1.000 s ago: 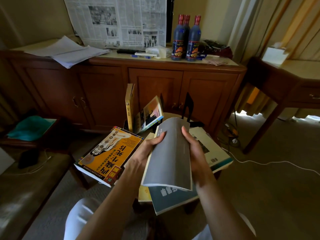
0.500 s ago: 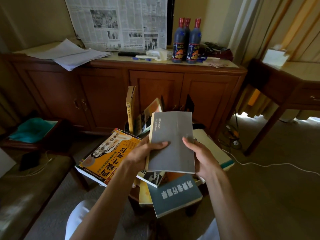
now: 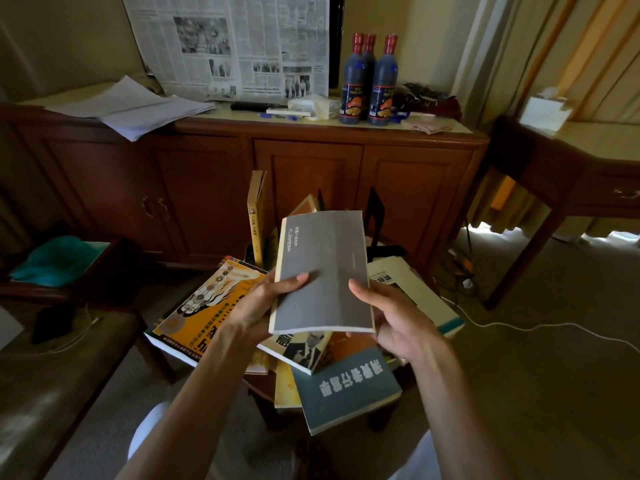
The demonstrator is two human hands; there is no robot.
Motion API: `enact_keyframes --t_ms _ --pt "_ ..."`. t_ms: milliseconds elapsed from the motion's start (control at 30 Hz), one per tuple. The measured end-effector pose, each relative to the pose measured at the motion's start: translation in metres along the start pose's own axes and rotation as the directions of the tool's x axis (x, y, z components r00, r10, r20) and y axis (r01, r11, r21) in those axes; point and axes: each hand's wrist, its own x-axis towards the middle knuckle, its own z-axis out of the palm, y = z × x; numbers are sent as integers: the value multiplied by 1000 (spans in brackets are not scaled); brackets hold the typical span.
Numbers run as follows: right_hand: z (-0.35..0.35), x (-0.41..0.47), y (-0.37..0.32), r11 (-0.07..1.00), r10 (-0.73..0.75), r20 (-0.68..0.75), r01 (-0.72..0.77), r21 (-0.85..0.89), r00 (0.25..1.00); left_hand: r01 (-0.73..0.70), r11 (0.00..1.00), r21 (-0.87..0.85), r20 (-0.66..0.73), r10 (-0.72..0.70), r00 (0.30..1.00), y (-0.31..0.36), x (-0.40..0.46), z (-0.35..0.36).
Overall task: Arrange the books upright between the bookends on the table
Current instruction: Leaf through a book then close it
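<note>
Above the cluttered low table (image 3: 263,393), a grey paperback (image 3: 322,271) is held tilted, cover up, small pale vertical print near its top left. Left hand (image 3: 258,308) grips its left edge, thumb on the cover; right hand (image 3: 391,318) supports the right edge, fingers curled beneath, thumb beside the cover. Below lie an orange book (image 3: 207,310), a teal book (image 3: 346,386), others overlapping. A yellow book (image 3: 255,220) stands upright near a black bookend (image 3: 375,216). Behind: wooden cabinet (image 3: 214,188), three bottles (image 3: 369,81), newspaper (image 3: 235,43).
</note>
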Motion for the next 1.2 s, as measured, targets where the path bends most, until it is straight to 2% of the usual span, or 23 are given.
enact_keyframes --t_ms 67,167,233,300,367,500,567,700,800,833,933,967,1000,1067,1200 --pt "2 2 8 997 2 32 -4 75 999 44 997 -68 7 -44 999 -9 -1 3" --pt "-1 8 33 961 -34 108 3 277 994 72 973 -220 77 -56 995 -28 2 5" --pt "-5 10 42 948 -38 113 0 319 993 91 969 -228 94 -71 993 -32 1 6" --pt "-11 8 40 979 -2 103 -19 202 995 103 990 -91 54 -98 994 -26 -1 4" --pt "-21 4 34 1000 27 52 -26 -5 998 55 995 78 16 -56 998 -19 -3 -3" --pt "-20 -1 26 956 -35 -68 14 -294 997 -53 973 224 21 50 999 -14 -7 -6" --pt "-9 1 28 908 -110 -135 44 -417 985 -102 938 333 -24 116 993 -11 -9 1" --pt "3 7 38 793 -272 -215 92 -602 938 -174 886 429 -113 244 963 -10 -14 12" --pt "14 5 41 609 -453 -279 66 -790 847 -235 823 518 -99 331 939 -12 -24 25" --pt "18 1 40 570 -466 -249 73 -819 849 -262 805 532 -80 355 931 -14 -29 32" --pt "33 -15 33 684 -290 48 242 -688 956 -335 757 560 12 397 918 -17 -39 51" --pt "37 -19 30 717 -263 131 284 -637 956 -349 738 578 64 385 921 -18 -41 56" --pt "37 -18 29 751 -286 152 319 -578 946 -346 729 591 112 351 930 -18 -41 59" --pt "40 -16 27 798 -390 53 366 -478 919 -307 737 603 175 254 951 -15 -37 62" --pt "31 -4 30 806 -467 -219 311 -504 857 -275 747 606 202 190 961 -6 -14 52"
